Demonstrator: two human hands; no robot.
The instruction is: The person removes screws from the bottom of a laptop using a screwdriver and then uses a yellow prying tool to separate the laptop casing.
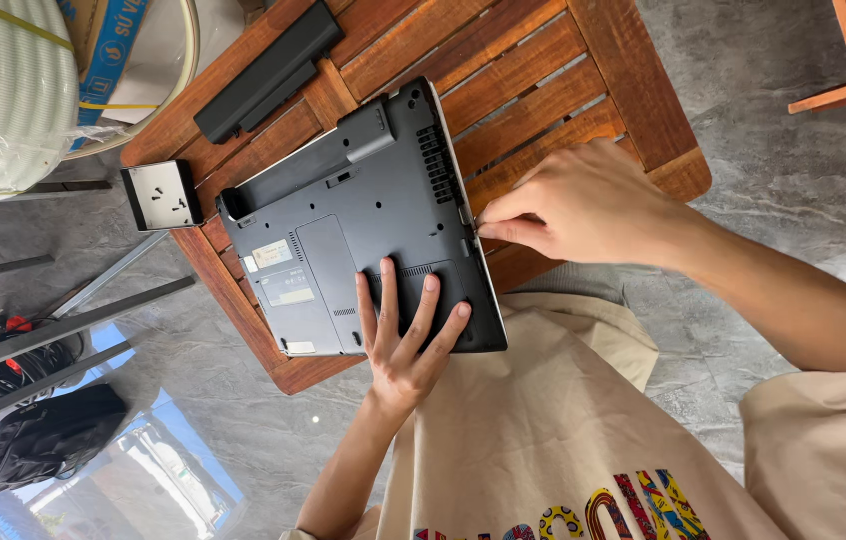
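A dark grey laptop (343, 225) lies upside down on a slatted wooden table (533, 70), its battery bay empty. My left hand (405, 335) rests flat on the laptop's underside near the front edge, fingers spread. My right hand (583, 205) is at the laptop's right side edge, fingertips pinched against the rim near the vent. A long black battery (268, 70) lies on the table beyond the laptop.
A small black-framed plate with holes (161, 195) hangs over the table's left corner. A white coil (3, 90) and a cardboard box sit at top left. A metal frame, cables and a black bag (48, 430) are on the floor at left.
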